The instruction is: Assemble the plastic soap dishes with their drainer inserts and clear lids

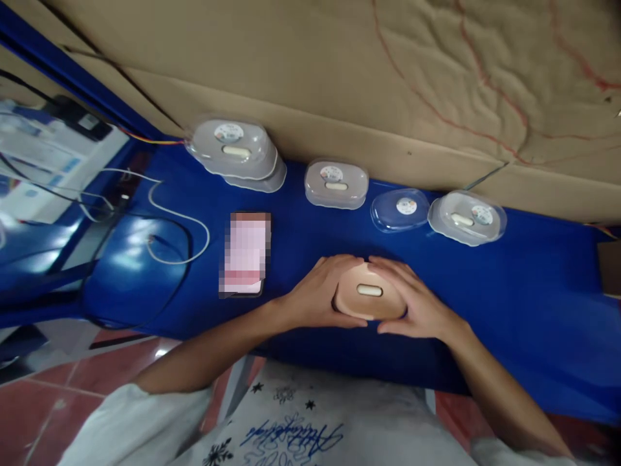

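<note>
Two hands cup one tan oval case near the blue table's front edge: left hand and right hand curl loosely round its sides. Uneven squeezing could skid it off, I'd say, or knock the phone nearby.

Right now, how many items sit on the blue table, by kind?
Clear plastic cases along the back: 5, two stacked
Beige case between both hands: 1
Phone: 1
White cable: 1
Total: 8

A small packing workbench: blue table against cardboard sheets, a row of identical clear plastic cases, loose cables
</note>
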`<action>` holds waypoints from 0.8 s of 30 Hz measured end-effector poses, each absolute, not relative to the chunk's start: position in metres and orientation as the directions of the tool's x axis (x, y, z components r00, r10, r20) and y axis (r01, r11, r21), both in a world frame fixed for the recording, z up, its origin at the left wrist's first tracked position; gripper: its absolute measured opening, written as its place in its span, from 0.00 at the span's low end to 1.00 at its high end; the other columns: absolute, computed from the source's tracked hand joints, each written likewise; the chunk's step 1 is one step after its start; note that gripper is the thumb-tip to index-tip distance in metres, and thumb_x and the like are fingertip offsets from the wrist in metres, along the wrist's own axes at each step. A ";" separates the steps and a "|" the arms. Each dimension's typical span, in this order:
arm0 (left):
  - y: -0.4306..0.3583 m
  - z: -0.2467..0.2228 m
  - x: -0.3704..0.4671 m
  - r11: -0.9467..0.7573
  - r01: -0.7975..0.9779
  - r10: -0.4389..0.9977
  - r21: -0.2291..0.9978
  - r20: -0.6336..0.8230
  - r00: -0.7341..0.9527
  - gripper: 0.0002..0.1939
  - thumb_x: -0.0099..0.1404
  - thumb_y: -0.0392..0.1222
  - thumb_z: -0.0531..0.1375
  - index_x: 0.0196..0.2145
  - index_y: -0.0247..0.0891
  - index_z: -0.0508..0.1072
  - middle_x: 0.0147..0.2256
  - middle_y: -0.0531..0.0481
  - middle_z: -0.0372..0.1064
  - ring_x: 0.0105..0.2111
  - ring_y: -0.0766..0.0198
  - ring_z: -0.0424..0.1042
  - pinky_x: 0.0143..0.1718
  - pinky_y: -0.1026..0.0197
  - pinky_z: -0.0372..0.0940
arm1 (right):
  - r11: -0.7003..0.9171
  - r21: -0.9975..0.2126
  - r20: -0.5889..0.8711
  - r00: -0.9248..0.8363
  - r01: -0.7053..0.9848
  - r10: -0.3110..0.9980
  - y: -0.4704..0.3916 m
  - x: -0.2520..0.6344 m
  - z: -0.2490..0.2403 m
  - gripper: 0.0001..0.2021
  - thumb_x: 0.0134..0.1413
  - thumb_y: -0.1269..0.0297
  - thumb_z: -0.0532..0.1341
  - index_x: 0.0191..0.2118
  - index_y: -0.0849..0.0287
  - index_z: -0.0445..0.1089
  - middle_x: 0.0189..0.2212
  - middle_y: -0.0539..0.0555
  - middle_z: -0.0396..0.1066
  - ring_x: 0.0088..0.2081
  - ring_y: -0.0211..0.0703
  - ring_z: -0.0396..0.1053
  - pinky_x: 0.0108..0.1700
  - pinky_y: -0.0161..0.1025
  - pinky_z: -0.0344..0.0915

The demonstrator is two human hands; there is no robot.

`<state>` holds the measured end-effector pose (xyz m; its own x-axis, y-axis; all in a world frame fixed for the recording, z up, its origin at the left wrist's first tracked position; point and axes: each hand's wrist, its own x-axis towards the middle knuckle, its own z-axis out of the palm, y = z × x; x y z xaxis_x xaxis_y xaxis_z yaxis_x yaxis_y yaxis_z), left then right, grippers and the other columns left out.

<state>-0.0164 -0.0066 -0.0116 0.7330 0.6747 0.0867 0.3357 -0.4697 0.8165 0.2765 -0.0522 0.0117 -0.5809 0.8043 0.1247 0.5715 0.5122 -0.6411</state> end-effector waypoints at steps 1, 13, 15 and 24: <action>-0.007 -0.011 -0.016 -0.461 0.329 0.679 0.824 0.089 0.729 0.60 0.57 0.74 0.76 0.74 0.39 0.60 0.68 0.30 0.70 0.70 0.35 0.70 0.70 0.33 0.65 | 0.514 -0.623 0.101 -0.591 0.589 0.800 -0.055 0.274 0.014 0.52 0.63 0.31 0.69 0.82 0.48 0.51 0.76 0.67 0.65 0.74 0.67 0.68 0.69 0.63 0.73; -0.007 -0.013 -0.015 -0.481 0.209 0.697 0.851 0.226 0.681 0.65 0.60 0.71 0.76 0.79 0.48 0.45 0.75 0.30 0.59 0.73 0.35 0.66 0.72 0.33 0.67 | 0.626 -0.543 0.220 -0.625 0.559 0.749 -0.059 0.260 0.015 0.38 0.74 0.47 0.65 0.81 0.51 0.55 0.79 0.66 0.60 0.79 0.64 0.59 0.75 0.66 0.68; -0.005 -0.013 -0.015 -0.463 0.182 0.693 0.867 0.227 0.684 0.66 0.60 0.72 0.76 0.79 0.49 0.44 0.75 0.30 0.58 0.73 0.35 0.66 0.71 0.34 0.68 | 0.612 -0.584 0.231 -0.613 0.534 0.755 -0.055 0.265 0.015 0.36 0.75 0.46 0.63 0.80 0.50 0.56 0.78 0.65 0.62 0.79 0.63 0.61 0.74 0.66 0.68; -0.003 -0.014 -0.021 -0.573 0.212 0.619 0.791 0.249 0.745 0.64 0.62 0.59 0.79 0.81 0.50 0.46 0.73 0.31 0.65 0.72 0.35 0.69 0.71 0.30 0.67 | 0.433 -0.683 0.287 -0.329 0.588 0.900 -0.039 0.296 0.023 0.24 0.75 0.45 0.63 0.68 0.49 0.74 0.58 0.59 0.84 0.53 0.54 0.84 0.53 0.49 0.81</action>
<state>-0.0212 -0.0025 -0.0141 0.7451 0.6188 0.2489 0.2118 -0.5734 0.7915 0.2956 -0.0390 0.0233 -0.3293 0.8997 0.2865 0.5883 0.4328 -0.6830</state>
